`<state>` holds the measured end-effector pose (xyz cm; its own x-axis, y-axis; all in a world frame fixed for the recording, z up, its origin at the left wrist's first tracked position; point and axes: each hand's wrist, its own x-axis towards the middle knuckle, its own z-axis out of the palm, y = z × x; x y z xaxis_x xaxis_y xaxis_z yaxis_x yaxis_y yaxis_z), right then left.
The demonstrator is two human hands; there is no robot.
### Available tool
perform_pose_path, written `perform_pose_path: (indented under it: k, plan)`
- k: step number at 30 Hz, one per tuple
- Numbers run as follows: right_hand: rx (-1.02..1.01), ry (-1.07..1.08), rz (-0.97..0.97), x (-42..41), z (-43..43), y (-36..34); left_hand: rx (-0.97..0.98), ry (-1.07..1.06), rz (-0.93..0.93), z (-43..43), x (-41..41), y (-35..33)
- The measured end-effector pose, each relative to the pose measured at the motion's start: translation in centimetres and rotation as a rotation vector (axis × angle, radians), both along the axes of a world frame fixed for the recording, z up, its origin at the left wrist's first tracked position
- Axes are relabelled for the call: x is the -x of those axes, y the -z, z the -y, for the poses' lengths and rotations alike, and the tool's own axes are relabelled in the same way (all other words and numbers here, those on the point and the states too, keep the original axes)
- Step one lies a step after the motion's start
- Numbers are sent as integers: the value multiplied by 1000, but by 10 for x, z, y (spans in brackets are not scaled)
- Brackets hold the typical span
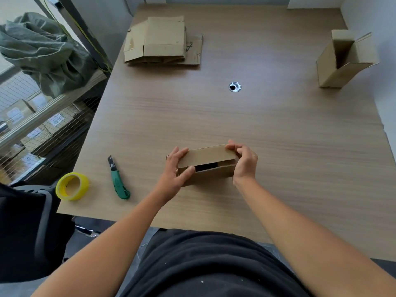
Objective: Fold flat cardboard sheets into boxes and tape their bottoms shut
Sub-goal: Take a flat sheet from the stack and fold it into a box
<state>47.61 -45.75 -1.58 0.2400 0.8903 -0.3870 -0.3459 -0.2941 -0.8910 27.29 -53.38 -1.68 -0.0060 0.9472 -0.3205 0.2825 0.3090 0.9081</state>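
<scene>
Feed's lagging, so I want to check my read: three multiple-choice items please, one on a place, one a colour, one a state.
1. Where is the tape roll? A) left of the knife B) right of it C) on top of it
2. Knife handle colour? A) red B) green C) blue
3. The box being held is: A) taped shut B) flaps folded, untaped C) still flat
Key: A, near the front-left corner; B, plainly green; B, a dark gap shows between flaps, no tape, left hand and right hand gripping its ends.
</scene>
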Motion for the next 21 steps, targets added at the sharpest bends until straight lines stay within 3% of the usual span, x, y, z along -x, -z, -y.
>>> perform_pose_path:
  k: [3,6,9,13,17,19,21]
  plan:
    - [-83,-222,181,-5,6,6,-122,-116,-160,-8,-6,7]
    - [-206,-534,549,-12,24,28,-113,-125,-237,-22,-8,12]
    - [-237,-654,829,-14,33,36,-99,-113,-275,-35,-6,18]
    - [-355,-882,1389,5,32,11,-76,-65,-328,-40,-4,22]
    - [-246,-1137,1644,35,42,5,-45,-24,-288,-50,3,19]
    - [-244,-1162,1679,44,43,5,-29,-1,-261,-48,17,17]
    - [-258,-1199,1683,54,40,5,-57,13,-350,-36,40,13]
